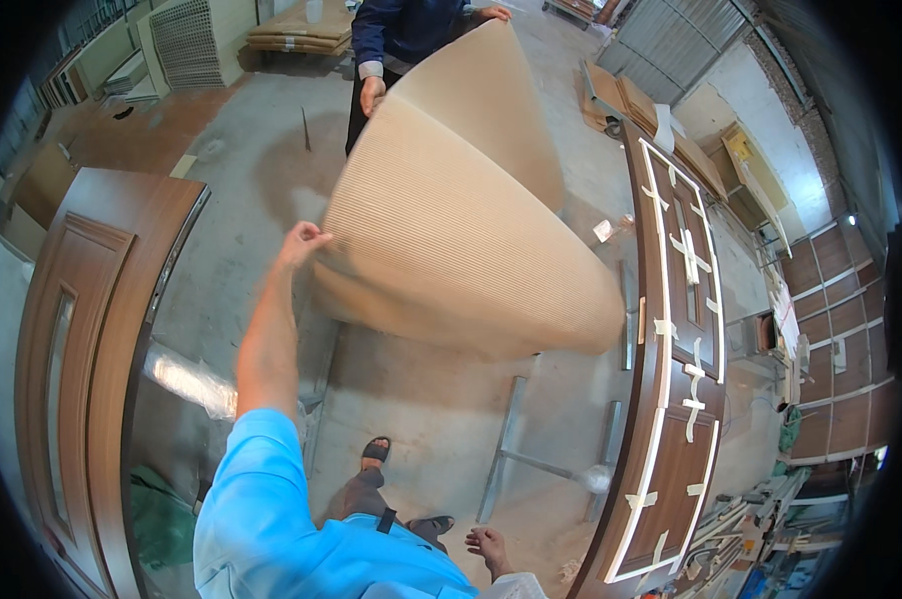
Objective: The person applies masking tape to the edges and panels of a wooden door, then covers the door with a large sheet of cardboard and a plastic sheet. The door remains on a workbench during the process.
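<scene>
A big sheet of corrugated cardboard (461, 210), tan and bent into a curve, hangs in the air ahead of me. With my arm stretched out, my left hand (304, 245) pinches its near left edge. Across from me, a person in a dark blue top (401, 30) grips the far edge with both hands. Low in the picture, my right hand (488, 548) is away from the sheet, fingers loosely curled and apart, holding nothing. The sheet's lower edge is smeared by motion.
At left stands a brown panelled door (161, 240), with a roll of clear plastic film (193, 381) beside it. On the right lies another brown door (660, 479) with white tape strips. A metal stand (501, 449) is on the floor (411, 389). Cardboard stacks (301, 30) sit behind.
</scene>
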